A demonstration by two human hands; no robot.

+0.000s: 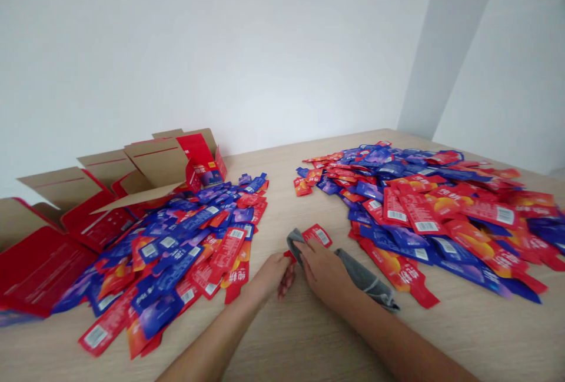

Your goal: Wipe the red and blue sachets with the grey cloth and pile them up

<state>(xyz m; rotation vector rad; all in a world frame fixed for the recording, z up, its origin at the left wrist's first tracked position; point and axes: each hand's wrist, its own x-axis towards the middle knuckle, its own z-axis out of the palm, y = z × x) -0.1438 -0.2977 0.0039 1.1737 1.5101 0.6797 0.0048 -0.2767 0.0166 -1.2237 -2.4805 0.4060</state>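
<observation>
Packet (318,235) between hands: left hand (272,276) pinches near end, right hand (325,271) grips grey cloth (368,281) over it.

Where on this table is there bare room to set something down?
Bare table runs between the left pile and right pile, beyond the left hand, right hand, packet and cloth; also front right. Boxes and piles crowd the sides.

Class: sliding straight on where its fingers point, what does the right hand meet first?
The red packet, apparently already touching the right hand; beyond it, likely bare table.
</observation>
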